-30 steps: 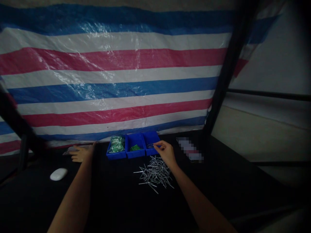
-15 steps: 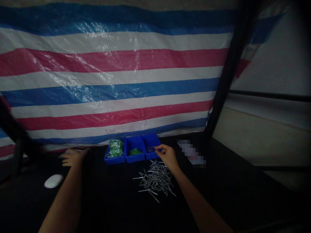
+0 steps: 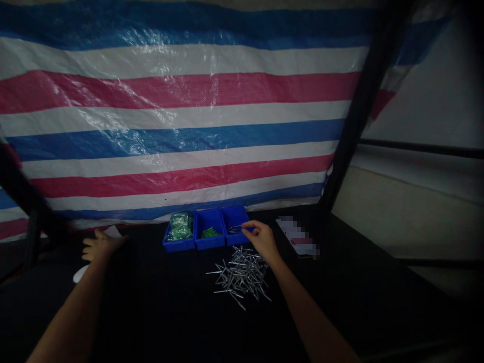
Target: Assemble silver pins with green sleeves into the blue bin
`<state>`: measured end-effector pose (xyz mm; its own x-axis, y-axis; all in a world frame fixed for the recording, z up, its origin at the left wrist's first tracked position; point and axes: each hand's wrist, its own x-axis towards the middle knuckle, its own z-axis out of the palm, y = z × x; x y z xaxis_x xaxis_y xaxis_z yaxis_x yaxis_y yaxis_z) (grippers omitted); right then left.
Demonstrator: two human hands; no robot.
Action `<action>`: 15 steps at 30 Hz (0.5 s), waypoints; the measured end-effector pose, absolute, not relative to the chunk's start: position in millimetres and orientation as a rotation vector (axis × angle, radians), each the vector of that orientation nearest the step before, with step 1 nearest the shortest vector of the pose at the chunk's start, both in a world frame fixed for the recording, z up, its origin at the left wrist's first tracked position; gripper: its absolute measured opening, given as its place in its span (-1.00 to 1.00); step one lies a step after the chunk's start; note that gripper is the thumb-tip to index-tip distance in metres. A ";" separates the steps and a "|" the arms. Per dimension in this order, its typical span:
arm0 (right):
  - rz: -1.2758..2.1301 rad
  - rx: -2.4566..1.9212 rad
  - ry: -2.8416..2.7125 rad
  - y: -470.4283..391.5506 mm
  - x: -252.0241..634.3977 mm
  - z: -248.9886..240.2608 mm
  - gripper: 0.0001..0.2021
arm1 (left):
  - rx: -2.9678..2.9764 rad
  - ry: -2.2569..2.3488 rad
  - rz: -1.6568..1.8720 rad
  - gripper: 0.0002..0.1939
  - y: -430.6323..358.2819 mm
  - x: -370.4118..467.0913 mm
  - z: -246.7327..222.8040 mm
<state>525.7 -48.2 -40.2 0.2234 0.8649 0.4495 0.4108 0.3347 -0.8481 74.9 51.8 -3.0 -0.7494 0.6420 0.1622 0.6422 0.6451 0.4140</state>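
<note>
R. hand point(image 3: 262, 241): thumb & index pinched nearly together, apparently on the end of a thin rod point(image 3: 236, 226), which lies over the R. blue bin point(image 3: 233, 214) — exact contact too dark to confirm. L. hand point(image 3: 100, 247): fingers spread, palm down, beside/partly over a pale sheet point(image 3: 112, 231); cannot tell if it grips it. White rounded item point(image 3: 79, 274) just below, partly hidden by the forearm.

Metal rods point(image 3: 245, 272) lie heaped on the dark surface point(image 3: 162, 292), in front of the bins. Middle bin point(image 3: 209, 220) has green pieces point(image 3: 210, 232); L. bin point(image 3: 179, 247), green packets point(image 3: 180, 226).

Handling (est.): rods light, stiff, smooth, prob. slippery, not fragile — best held approx. mid-length, fingertip pinch.
</note>
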 end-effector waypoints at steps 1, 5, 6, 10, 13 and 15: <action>0.483 -1.251 -1.383 -48.6 526.2 -39.7 -0.82 | -1.123 -2.859 -0.658 -0.06 48.2 70.1 -3.3; 0.492 -1.213 -1.412 -51.8 525.8 -38.6 -0.84 | -1.201 -2.887 -0.445 0.05 30.7 51.7 -9.1; 0.485 -1.211 -1.427 -53.1 525.3 -38.5 -0.84 | -1.235 -2.878 -0.423 0.06 25.0 48.3 -10.9; 0.455 -1.220 -1.472 -57.4 522.7 -38.9 -0.85 | -1.378 -2.762 -0.408 0.03 -3.3 42.0 -14.8; 0.444 -1.219 -1.499 -58.7 521.2 -39.5 -0.84 | -1.534 -2.662 -0.430 0.04 -26.2 42.9 -13.0; 0.443 -1.214 -1.516 -58.8 520.9 -39.6 -0.83 | -1.591 -2.652 -0.429 0.05 -40.5 43.7 -11.1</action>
